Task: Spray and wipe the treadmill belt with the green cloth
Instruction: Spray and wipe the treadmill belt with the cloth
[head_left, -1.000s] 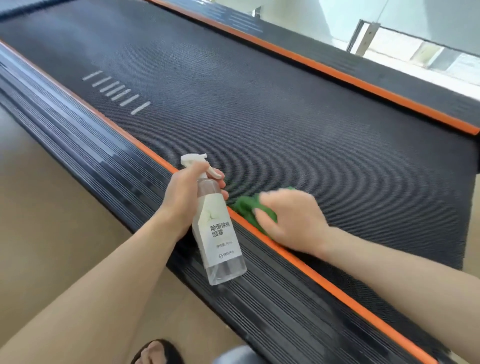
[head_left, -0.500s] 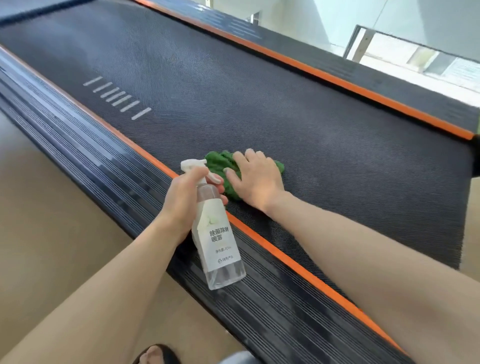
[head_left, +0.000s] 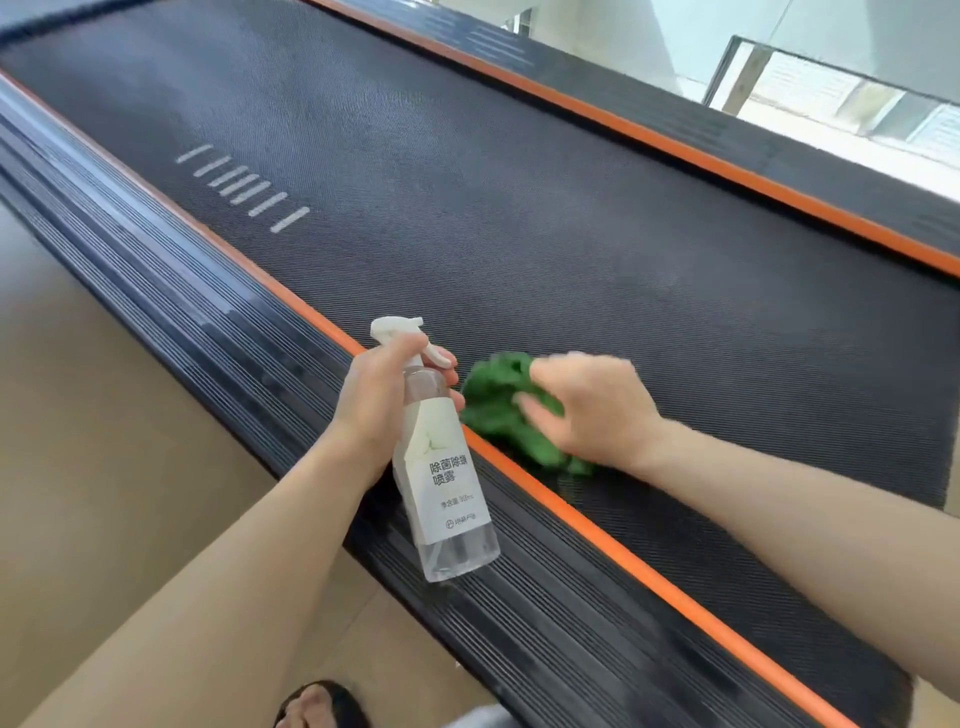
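- While your right hand (head_left: 597, 410) lies on the cloth (head_left: 498, 410), its fingers are motion-blurred, so you cannot tell whether they lie flat on it or curl into it.
- That green cloth sits bunched on the belt (head_left: 519, 208), at the belt's near edge, touching the orange strip (head_left: 597, 530) that borders it.
- Your left hand (head_left: 379, 405) grips the bottle (head_left: 441, 467) around its neck, fingers wrapped and closed on it, with a fingertip resting at the white trigger (head_left: 397, 330).
- You hold the bottle upright but tilted, its base hanging over the ribbed side rail (head_left: 208, 312), its nozzle aimed out over the belt.
- It is clear plastic with a white label bearing dark printed characters.
- Bottle and cloth are just beside each other; your left fingertips sit close to the cloth's left edge.
- White dashes (head_left: 244, 189) mark the belt further up, well apart from both hands.
- A second orange strip (head_left: 727, 161) runs along the belt's far edge, with another dark rail beyond it.
- Your foot in a dark sandal (head_left: 317, 706) shows at the bottom, on the tan floor (head_left: 78, 467) beside the near rail.
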